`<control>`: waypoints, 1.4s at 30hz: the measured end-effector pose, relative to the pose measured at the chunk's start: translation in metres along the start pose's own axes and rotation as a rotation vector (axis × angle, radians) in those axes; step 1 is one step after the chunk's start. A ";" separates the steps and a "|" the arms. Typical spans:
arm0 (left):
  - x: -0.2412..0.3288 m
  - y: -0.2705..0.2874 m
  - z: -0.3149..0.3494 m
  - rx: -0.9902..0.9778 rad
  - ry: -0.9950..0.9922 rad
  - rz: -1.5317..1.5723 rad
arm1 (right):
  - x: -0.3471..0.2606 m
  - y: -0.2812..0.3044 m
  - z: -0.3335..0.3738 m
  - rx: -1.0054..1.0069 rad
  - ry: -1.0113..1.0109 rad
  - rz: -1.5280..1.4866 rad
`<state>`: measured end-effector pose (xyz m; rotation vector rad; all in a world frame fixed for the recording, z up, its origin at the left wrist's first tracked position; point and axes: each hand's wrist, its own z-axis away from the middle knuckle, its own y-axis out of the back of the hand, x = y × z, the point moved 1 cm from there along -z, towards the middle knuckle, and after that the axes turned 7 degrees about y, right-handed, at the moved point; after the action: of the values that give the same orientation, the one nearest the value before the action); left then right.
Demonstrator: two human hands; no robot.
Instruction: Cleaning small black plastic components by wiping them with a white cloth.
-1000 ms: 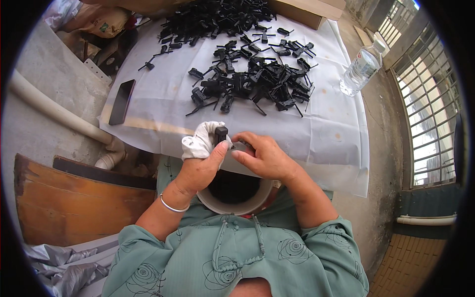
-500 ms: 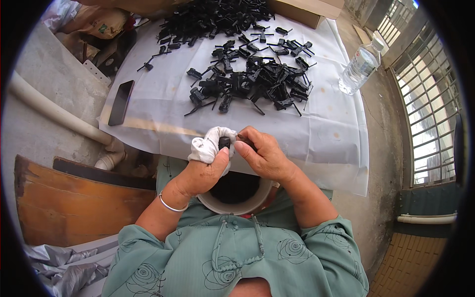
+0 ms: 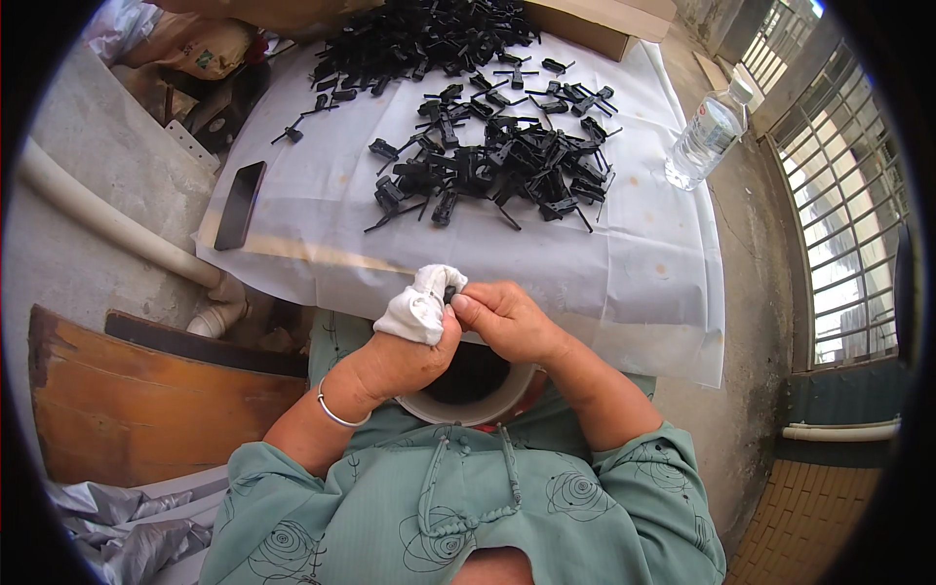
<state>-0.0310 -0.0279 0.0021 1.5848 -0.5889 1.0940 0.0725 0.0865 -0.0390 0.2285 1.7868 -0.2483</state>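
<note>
My left hand (image 3: 400, 356) grips a bunched white cloth (image 3: 421, 304) and presses it around a small black plastic part (image 3: 449, 291). My right hand (image 3: 507, 317) pinches the same part from the right, fingertips touching the cloth. Both hands hover over a round bowl (image 3: 472, 409) in my lap, just in front of the table edge. Most of the part is hidden by the cloth and fingers. A heap of several black plastic parts (image 3: 497, 161) lies on the white sheet (image 3: 634, 263) covering the table, beyond my hands.
A dark phone (image 3: 240, 205) lies at the sheet's left edge. A clear water bottle (image 3: 704, 136) stands at the right. More black parts (image 3: 419, 34) pile at the far side by a cardboard box (image 3: 604, 19). A white pipe (image 3: 107, 219) and wooden board (image 3: 146, 409) sit left.
Both hands have shifted slightly while working the cloth around the black part; the cloth now covers more of it. Nothing on the table has moved.
</note>
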 end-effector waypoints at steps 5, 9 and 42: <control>0.006 0.032 -0.009 -0.051 -0.066 -0.379 | -0.033 0.025 0.001 -0.166 -0.142 0.314; -0.033 0.075 -0.054 0.356 -0.098 -0.585 | -0.034 0.022 -0.001 -0.001 -0.076 0.441; -0.022 -0.002 -0.036 0.147 0.013 0.587 | -0.039 -0.003 -0.013 0.169 0.621 0.713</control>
<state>-0.0516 0.0028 -0.0184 1.5662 -1.0243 1.6074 0.0679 0.0866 0.0017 1.1342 2.1540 0.2130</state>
